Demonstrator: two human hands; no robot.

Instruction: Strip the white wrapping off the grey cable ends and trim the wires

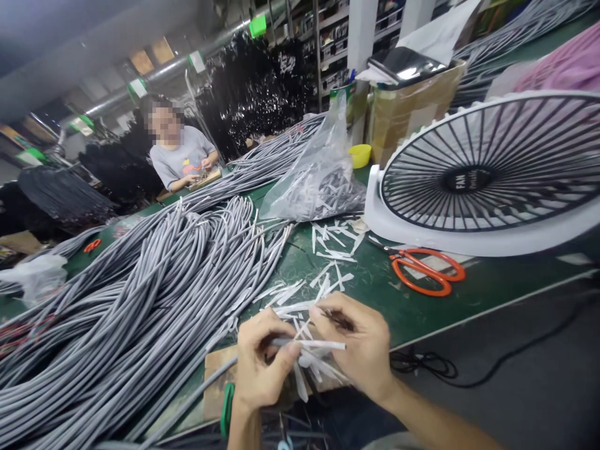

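My left hand is closed, pinching the end of a grey cable that runs off to the lower left. My right hand is closed on a bundle of thin white sleeve strips, one of which lies across to the left fingertips. Both hands hover over a small brown board at the near edge of the green table. More loose white strips lie scattered on the table just beyond my hands.
A large heap of grey cables covers the left of the table. Orange scissors lie to the right, beside a white fan. A clear bag of strips stands behind. Another person works at the far end.
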